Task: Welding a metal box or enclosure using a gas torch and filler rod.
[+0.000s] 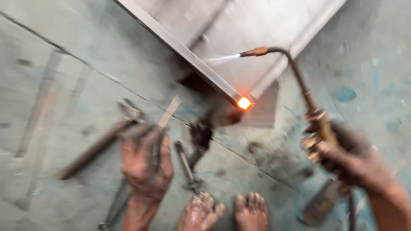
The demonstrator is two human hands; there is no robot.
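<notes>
Right hand (349,156) closed around the brass body of a gas torch (317,124). The bent neck rises up and away from that hand, and the nozzle points left toward the metal bar (188,53). Torch is lit: a pale blue flame leaves the tip and reaches the bar's upper face.

The bar runs diagonally, well ahead of both hands. Its near end, roughly between the hands and further out, shows a bright orange glowing spot (244,103). That end is hot; the rest of the bar looks grey with no glow. The flame sits higher up the bar than the glow.

Left hand (147,164) lies palm down on the floor (64,85), fingers curled over the dark handles of what looks like tongs or pliers (124,128). The frame is motion-blurred, so the exact tool is uncertain. A second slim tool (186,164) lies just right of that hand.

The person's bare feet (227,211) rest between the two hands, nearest the camera.

Status: heating is in hand, one end is glowing, and the tool is gripped but not at the bar.
</notes>
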